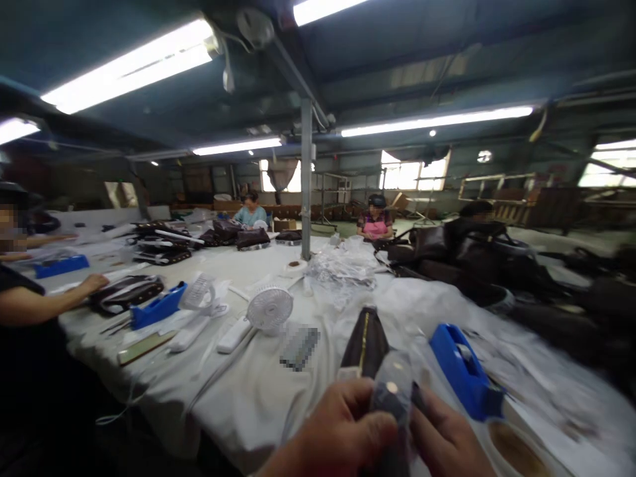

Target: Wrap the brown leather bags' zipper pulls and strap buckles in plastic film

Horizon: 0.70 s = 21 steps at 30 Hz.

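At the front edge of the table, my left hand [348,424] pinches a dark strap wrapped in clear plastic [392,391], thumb on its near side. A round gold-coloured stud shows through the wrap. My right hand [444,430] has its fingers closed on the strap's other side; its fingertips are partly hidden. Just beyond the hands lies a dark brown bag [365,338] with a gold zipper, its near end covered by my left hand. To the right of my hands stands a blue tape dispenser [462,371].
A roll of tape [517,450] sits at the lower right. Left of my hands are a white fan [269,308] and a second blue dispenser [159,307]. Clear plastic bags [342,268] lie beyond, dark bags [447,255] heap at right. A post [306,185] rises mid-table. Co-workers sit around.
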Motion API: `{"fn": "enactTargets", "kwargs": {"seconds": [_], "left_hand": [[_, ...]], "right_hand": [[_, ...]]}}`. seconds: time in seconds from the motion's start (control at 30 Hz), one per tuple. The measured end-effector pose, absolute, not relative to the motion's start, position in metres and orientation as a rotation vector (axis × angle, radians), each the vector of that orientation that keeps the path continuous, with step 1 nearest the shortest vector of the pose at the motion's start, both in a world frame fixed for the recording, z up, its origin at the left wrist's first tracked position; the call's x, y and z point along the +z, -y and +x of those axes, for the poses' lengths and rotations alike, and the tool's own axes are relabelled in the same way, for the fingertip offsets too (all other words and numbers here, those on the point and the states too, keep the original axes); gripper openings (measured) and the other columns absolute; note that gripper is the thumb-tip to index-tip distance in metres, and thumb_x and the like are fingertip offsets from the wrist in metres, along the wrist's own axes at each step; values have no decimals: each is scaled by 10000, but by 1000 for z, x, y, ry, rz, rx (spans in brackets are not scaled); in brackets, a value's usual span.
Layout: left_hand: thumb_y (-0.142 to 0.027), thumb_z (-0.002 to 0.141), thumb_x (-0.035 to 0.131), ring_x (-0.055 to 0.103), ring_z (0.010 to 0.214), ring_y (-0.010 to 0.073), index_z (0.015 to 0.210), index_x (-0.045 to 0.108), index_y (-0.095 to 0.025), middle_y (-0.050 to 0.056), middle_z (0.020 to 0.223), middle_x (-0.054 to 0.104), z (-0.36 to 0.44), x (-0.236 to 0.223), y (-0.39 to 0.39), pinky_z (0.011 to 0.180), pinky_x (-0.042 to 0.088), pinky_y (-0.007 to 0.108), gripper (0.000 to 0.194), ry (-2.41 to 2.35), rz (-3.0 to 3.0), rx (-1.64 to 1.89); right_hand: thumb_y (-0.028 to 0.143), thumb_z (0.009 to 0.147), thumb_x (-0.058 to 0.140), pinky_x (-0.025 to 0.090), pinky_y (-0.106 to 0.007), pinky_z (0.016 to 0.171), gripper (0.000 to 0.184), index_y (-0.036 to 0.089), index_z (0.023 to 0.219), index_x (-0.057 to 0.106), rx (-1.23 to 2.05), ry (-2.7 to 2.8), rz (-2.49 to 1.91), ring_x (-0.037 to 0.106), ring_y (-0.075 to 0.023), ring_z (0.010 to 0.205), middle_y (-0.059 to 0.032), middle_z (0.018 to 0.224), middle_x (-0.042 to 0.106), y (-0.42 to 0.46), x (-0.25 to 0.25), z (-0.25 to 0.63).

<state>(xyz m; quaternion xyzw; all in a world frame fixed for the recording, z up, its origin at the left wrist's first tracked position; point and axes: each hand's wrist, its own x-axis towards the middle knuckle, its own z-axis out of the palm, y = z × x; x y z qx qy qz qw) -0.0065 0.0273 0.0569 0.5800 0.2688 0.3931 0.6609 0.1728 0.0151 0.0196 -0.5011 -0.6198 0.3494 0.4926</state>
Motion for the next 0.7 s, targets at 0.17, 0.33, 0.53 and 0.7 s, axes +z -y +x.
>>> {"fn": "enactTargets", "kwargs": {"seconds": [0.17,0.33,0.53,0.7], "left_hand": [[-428,811,766,620,691,149,861,732,-106,82,756,705,-2,45,-50,647,465,223,328,-697,1214,844],[-382,767,812,337,430,8,790,670,-127,-8,608,632,-1,46,-56,405,184,133,293,-687,993,886],[-437,747,808,325,366,10,789,547,-168,-68,517,549,3,43,-59,357,199,123,377,-794,1021,907],[-517,675,798,467,335,83,848,534,-180,-44,494,586,0,34,-54,314,362,169,462,-864,1038,795]], "right_hand": [[422,986,434,461,-294,636,334,193,908,664,696,1680,-1301,629,-201,709,-40,790,695,-29,30,177],[236,962,432,449,-303,686,295,175,1162,640,407,1893,-1304,659,-213,784,-90,956,735,-35,26,182],[124,930,451,305,-335,558,244,182,806,653,-298,2226,-1132,540,-201,602,-57,692,640,-46,30,186],[147,1015,349,312,-338,542,400,217,698,583,-531,2254,-776,492,-191,541,-31,598,587,-48,39,186]]}}
